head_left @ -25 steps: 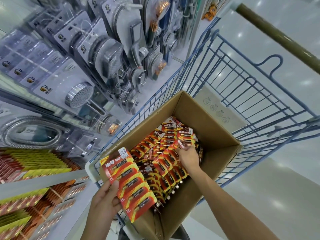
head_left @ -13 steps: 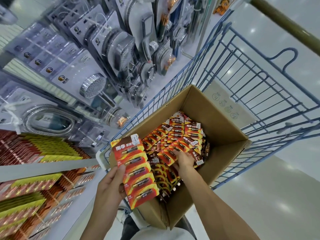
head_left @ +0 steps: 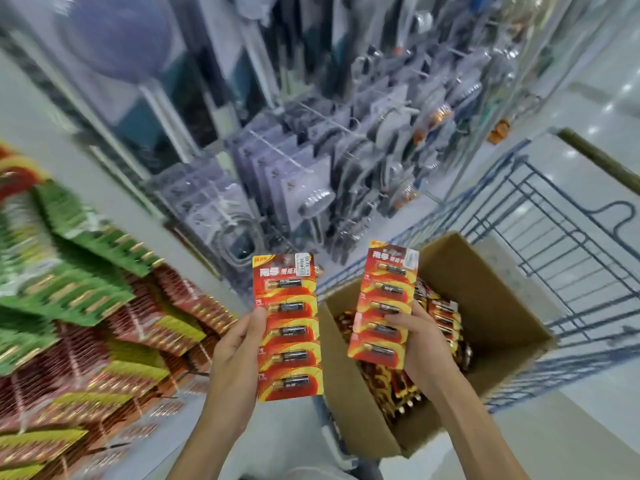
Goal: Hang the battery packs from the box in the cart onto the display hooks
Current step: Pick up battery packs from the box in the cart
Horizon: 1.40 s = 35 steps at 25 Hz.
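My left hand (head_left: 235,355) grips a long red strip of battery packs (head_left: 289,327) by its left edge, held upright in front of me. My right hand (head_left: 420,341) holds a second red strip of battery packs (head_left: 384,303) above the open cardboard box (head_left: 495,296). More red battery packs (head_left: 440,317) fill the box, which sits in the blue wire cart (head_left: 571,244). Rows of red, green and yellow battery packs hang on the display (head_left: 104,306) at the left; its hooks are too blurred to make out.
Packaged shower heads and hoses (head_left: 311,188) hang on the shelving straight ahead, behind the cart. The cart's handle (head_left: 602,161) runs at the upper right over the shiny floor (head_left: 588,427). The whole view is motion-blurred.
My right hand has lifted a strip of battery packs out of the box. My left hand has raised its strip upright. The view has swung left and up toward the display.
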{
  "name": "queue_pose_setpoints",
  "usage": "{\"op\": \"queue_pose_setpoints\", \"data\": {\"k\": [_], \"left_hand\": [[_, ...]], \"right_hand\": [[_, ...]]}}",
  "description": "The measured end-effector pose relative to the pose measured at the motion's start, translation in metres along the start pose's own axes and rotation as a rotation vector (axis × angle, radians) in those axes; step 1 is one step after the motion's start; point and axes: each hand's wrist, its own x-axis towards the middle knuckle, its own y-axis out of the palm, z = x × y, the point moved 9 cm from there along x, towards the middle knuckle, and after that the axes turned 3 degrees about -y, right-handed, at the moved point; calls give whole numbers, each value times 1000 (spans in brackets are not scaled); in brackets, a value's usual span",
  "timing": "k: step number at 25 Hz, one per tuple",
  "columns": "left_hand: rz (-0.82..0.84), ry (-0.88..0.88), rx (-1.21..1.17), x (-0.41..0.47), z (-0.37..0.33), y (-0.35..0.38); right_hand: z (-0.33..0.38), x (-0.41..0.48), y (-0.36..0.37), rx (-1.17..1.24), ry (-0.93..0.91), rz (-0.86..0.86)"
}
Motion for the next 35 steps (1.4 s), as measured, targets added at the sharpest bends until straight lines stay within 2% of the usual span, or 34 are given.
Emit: {"op": "queue_pose_setpoints", "data": {"k": [4, 8, 16, 24, 29, 32, 35], "left_hand": [[5, 99, -114, -38, -34, -79], [-6, 136, -231, -78, -45, -160], [-127, 237, -340, -123, -67, -291], [-274, 454, -440, -154, -114, -364], [-400, 579, -373, -185, -155, -391], [-532, 687, -368, -206, -179, -417], [-629, 770, -354, -218, -198, -439]], "right_hand": [[-17, -46, 109, 20, -40, 180], [-65, -90, 193, -7, -1, 222], [-112, -143, 316, -213, -147, 328], [-103, -155, 405, -573, -355, 404], [-106, -145, 437, -507, -239, 442], [-111, -143, 444, -446, -138, 507], [-106, -146, 447, -439, -135, 493]]}}
